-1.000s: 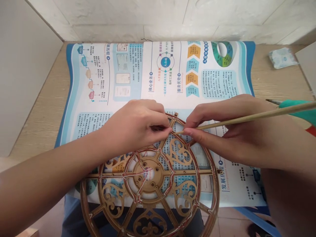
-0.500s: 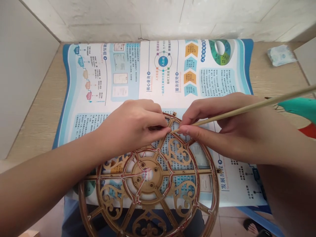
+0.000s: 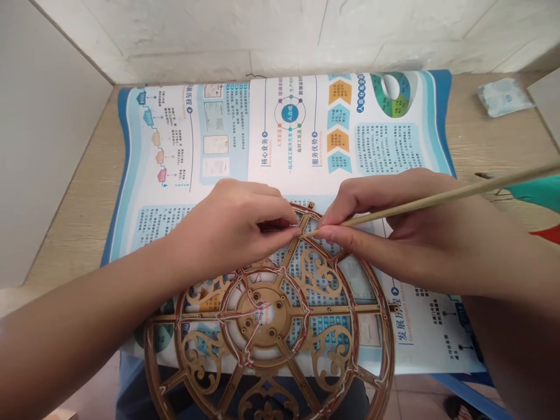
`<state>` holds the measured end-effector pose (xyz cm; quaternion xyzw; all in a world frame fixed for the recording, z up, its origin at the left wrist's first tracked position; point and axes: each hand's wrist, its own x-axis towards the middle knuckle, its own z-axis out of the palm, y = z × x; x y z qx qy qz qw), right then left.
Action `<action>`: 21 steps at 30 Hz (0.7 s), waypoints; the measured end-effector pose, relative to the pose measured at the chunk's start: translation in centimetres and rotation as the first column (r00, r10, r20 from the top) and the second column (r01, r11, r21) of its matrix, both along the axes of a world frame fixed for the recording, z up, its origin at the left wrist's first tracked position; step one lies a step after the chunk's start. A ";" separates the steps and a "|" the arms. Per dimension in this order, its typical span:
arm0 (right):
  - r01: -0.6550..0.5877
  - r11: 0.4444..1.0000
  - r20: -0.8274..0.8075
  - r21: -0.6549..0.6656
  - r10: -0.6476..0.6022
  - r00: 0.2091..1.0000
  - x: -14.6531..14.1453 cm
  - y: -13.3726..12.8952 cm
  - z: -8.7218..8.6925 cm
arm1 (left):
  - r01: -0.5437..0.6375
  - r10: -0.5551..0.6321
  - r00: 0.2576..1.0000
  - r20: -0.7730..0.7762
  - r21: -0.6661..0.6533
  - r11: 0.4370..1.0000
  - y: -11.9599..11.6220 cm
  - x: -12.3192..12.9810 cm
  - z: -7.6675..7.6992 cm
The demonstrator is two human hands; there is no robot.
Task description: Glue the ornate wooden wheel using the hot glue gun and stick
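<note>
- Right hand [image 3: 394,233] is sitting nearer left hand [image 3: 238,224] than one second ago, gripping a thin, pale wooden stick [image 3: 406,208].
- Left fingertips are pinching together over the round, bronze-coloured openwork frame [image 3: 261,337]; anything between is hidden.
- Frame is lying partly over blue-and-white printed paper [image 3: 297,181].

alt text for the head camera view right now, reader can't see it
The right hand holds a thin wooden stick, its tip at a round gold-coloured openwork frame, beside the pinching left hand. Red and white wires run along the frame, which overlaps a blue-and-white printed sheet spread on a wood-grain table.
</note>
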<state>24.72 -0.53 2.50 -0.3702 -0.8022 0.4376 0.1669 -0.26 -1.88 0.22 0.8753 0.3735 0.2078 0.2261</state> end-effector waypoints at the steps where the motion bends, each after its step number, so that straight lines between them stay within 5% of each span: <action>1: -0.007 1.000 -0.003 0.000 0.007 1.000 -0.1 0.0 0.0 | -0.003 0.003 1.000 -0.007 0.005 1.000 0.0 0.0 0.0; 21: 0.039 0.999 -0.003 -0.027 -0.039 0.999 -0.7 -0.3 -0.2 | -0.013 0.014 0.999 -0.044 0.015 1.000 -0.1 0.1 0.0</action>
